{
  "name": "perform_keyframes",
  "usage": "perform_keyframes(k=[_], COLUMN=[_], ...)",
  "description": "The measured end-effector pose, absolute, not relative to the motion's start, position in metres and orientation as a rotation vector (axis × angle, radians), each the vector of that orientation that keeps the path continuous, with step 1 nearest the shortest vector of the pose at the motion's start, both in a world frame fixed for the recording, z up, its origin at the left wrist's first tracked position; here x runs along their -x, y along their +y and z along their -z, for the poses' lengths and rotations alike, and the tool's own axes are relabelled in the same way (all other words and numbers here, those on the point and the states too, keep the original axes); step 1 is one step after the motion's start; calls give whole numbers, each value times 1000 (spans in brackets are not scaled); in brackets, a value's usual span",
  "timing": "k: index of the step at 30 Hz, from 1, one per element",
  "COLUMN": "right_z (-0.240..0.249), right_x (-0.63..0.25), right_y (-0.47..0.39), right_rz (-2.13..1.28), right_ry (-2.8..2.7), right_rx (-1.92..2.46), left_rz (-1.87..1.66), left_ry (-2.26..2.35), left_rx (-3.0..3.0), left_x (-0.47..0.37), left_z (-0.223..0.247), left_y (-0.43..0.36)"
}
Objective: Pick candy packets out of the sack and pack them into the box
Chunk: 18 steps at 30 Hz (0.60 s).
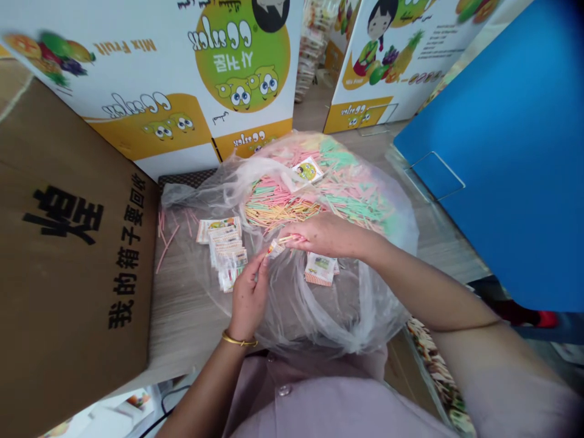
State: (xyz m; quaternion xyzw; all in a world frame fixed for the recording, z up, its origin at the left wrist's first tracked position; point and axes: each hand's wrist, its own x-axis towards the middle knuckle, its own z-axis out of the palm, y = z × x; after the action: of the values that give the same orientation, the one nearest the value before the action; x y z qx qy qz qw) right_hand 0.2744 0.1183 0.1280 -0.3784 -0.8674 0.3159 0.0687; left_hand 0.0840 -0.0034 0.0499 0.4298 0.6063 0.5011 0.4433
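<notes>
Pinched in my left hand (252, 292) is a small clear printed packet (275, 248), its mouth turned to the right. My right hand (322, 234) grips a few thin pink and yellow candy sticks (292, 239), whose left ends are at the packet's mouth. Behind my hands, a large clear plastic bag (387, 243) lies spread open with a heap of pink, yellow and green sticks (283, 201). A printed packet (308, 171) rests on the heap. Overlapping packets (225, 249) form a row left of my hands, and other packets (320, 269) lie below my right hand.
A brown cardboard box (77, 243) stands at the left. White and yellow printed cartons (159, 73) stand behind the bag. At the right is a blue panel (511, 158) near a metal wire loop (435, 176). Loose pink sticks (168, 246) lie on the table (182, 328).
</notes>
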Motion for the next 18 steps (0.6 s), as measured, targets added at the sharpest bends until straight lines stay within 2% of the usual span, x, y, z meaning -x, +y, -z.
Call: perform_keyframes(k=[3, 9, 18], right_z=[-127, -108, -77], right_x=[-269, -243, -230], right_y=[120, 109, 92], right_rz=[-1064, -1409, -1376], right_ry=[-2416, -1534, -1654], right_rx=[1131, 887, 1021], left_rz=[-1218, -1198, -1186], left_ry=[1464, 1165, 1129], left_rx=[-1051, -655, -552], left_x=[-88, -97, -99], left_z=[-43, -38, -50], left_y=[-3, 2, 1])
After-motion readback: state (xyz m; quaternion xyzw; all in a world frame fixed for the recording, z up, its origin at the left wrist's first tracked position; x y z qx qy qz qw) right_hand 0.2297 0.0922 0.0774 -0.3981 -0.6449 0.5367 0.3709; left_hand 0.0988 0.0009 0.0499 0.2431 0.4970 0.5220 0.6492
